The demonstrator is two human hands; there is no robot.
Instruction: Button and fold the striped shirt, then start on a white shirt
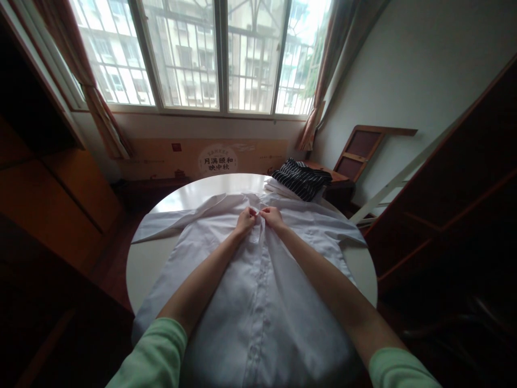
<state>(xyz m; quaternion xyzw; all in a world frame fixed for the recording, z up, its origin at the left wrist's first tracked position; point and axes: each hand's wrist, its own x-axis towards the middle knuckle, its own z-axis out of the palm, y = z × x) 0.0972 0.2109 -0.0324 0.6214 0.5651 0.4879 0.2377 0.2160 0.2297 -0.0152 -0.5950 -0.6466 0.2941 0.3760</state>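
Note:
A white long-sleeved shirt lies spread over the round table, front side up, its collar toward the window and its sleeves out to both sides. My left hand pinches the shirt's front edge just below the collar. Close beside it, my right hand pinches the other front edge, and the fingertips of both hands nearly meet. The button placket runs down the middle from there toward me. Whether a button is between my fingers is too small to tell.
The white round table shows around the shirt. At its back right edge lies a pile of folded clothes with a black striped garment on top. A wooden chair stands behind, a printed cardboard panel below the window.

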